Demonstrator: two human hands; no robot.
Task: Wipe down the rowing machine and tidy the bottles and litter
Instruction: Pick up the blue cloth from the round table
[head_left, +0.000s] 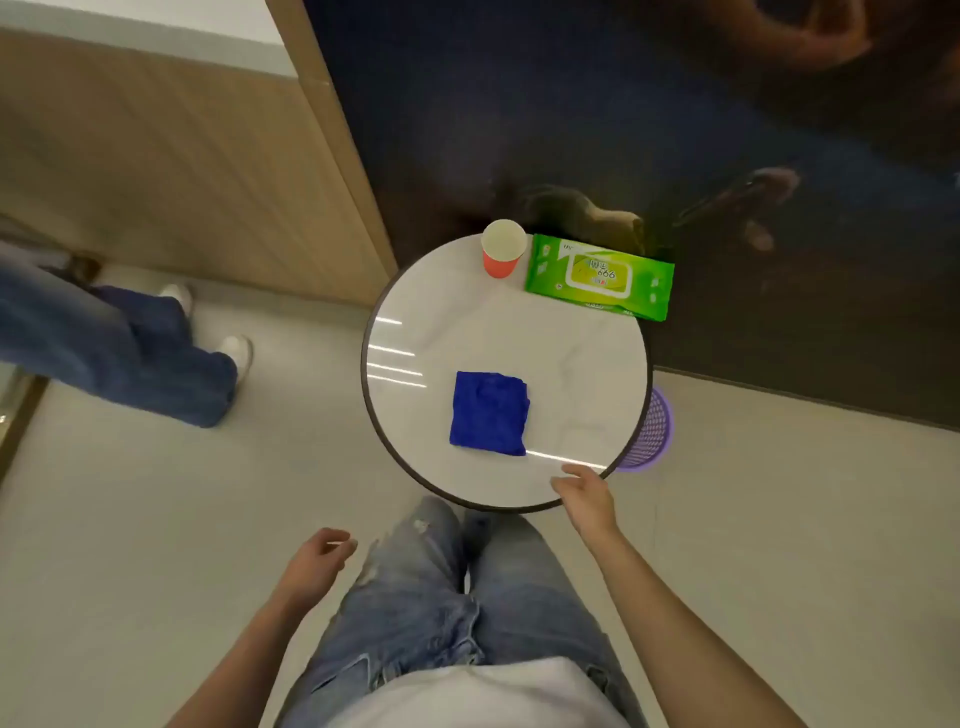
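Bench (587, 364): folded blue cloth (489, 413), wet-wipes pack (599, 277), paper cup (502, 249) untouched. My left hand (317, 558), right hand (584, 493): loosely curled, empty. I judge wiping unstarted.

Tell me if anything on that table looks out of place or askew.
The wipes pack lies at the table's far rim with its right end overhanging the edge, so it might slip off. The cup stands upright with no spill, and the cloth lies folded flat.

Round white table (597, 364) on pale floor (130, 519), dark wall (571, 104) behind.
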